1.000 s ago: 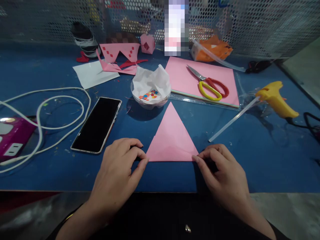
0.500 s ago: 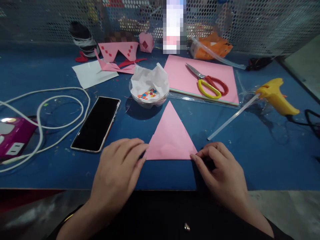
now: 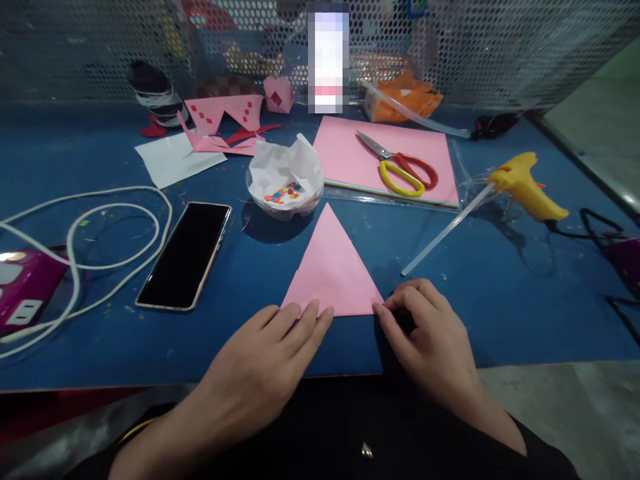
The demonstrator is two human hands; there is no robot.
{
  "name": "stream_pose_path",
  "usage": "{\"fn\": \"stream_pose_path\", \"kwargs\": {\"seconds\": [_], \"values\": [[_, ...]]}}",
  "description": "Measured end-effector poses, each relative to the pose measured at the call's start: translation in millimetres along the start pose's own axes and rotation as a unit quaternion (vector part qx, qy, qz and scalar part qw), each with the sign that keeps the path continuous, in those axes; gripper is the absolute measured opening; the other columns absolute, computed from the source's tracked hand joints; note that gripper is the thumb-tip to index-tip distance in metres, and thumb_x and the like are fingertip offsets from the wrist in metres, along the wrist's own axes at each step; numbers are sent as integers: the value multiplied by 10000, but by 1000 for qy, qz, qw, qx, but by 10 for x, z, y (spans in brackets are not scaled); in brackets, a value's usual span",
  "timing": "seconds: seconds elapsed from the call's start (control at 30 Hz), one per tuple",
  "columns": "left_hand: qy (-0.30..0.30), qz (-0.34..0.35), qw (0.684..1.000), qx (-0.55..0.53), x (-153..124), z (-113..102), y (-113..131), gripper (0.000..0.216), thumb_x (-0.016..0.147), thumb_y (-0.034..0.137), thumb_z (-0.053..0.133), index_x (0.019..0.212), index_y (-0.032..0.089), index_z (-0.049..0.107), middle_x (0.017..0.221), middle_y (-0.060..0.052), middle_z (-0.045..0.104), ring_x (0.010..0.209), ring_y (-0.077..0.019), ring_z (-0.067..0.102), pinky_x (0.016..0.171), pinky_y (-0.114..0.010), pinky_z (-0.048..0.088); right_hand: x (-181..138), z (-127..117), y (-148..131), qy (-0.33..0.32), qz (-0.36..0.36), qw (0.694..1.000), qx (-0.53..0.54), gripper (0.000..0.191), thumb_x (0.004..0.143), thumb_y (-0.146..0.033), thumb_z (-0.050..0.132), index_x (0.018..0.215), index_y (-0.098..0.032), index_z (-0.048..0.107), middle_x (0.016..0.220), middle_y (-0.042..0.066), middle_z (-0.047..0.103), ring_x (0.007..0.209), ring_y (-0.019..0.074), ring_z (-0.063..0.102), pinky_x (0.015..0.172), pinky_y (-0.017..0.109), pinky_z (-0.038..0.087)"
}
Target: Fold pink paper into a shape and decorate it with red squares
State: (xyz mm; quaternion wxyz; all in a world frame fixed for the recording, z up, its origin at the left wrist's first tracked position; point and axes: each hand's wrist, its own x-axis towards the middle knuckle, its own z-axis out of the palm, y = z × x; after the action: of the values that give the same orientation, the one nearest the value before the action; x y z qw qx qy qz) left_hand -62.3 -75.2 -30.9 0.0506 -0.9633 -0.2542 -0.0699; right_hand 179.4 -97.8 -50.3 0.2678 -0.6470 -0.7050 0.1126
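A folded pink paper triangle lies flat on the blue table, its point facing away from me. My left hand rests on its lower left edge, fingers stretched out over the fold. At the lower right corner, my right hand pinches the paper between thumb and fingertips. Just beyond the triangle is a bowl lined with white paper, with small coloured bits inside. A dark-screened phone lies to the left of my left hand.
Red-and-yellow-handled scissors lie on a stack of pink paper. To the right sits a yellow glue gun with a clear glue stick. A white cable coils at left beside a purple power strip. Pink cut-paper pieces stand behind.
My left hand has moved from the left corner onto the triangle's bottom edge, fingers now flat on it. My right hand keeps its pinch. The whole view has shifted slightly.
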Motion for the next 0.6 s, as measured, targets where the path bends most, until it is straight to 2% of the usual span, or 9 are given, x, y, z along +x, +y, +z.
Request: {"fn": "stream_pose_path", "kwargs": {"seconds": [0.2,0.33,0.4,0.43,0.5,0.6], "values": [[-19,-65,998,13,75,26,172,494,985,390,431,1406,148,525,1274,-133,660,1016,-292,558,839,-422,398,-8,16,12,21,-4,1000,-18,168,906,-234,555,743,-208,526,798,32,585,714,193,567,644,347,418],[-19,-74,997,9,64,45,172,529,974,458,448,1410,167,524,1279,-136,648,1025,-293,547,881,-431,386,-37,-16,57,48,-14,997,-65,140,885,-215,563,749,-203,529,797,51,601,713,209,579,629,360,431],[-15,-75,997,10,58,54,165,541,965,474,462,1406,167,527,1273,-137,647,1030,-296,543,894,-432,381,-66,-34,59,98,-34,991,-87,65,885,-188,567,820,-185,567,834,75,633,764,225,607,657,374,463],[-10,-73,997,11,57,59,163,543,959,476,473,1402,166,531,1264,-135,650,1026,-295,543,896,-430,381,-82,-37,48,127,-56,986,-91,18,887,-172,571,881,-170,588,875,94,659,815,235,626,692,386,484],[1,-68,998,17,59,73,164,536,945,469,498,1381,162,549,1248,-131,658,1011,-293,546,898,-427,382,-115,-22,-3,137,-138,978,-80,149,902,-147,559,1044,-132,605,995,129,703,935,240,648,788,402,517],[16,-69,997,23,56,105,177,461,907,449,548,1246,152,646,1251,-133,662,1008,-296,549,916,-434,384,-159,50,-119,36,-297,953,-57,320,936,-134,498,1245,-80,561,1184,140,707,1116,223,634,947,405,520]]}}
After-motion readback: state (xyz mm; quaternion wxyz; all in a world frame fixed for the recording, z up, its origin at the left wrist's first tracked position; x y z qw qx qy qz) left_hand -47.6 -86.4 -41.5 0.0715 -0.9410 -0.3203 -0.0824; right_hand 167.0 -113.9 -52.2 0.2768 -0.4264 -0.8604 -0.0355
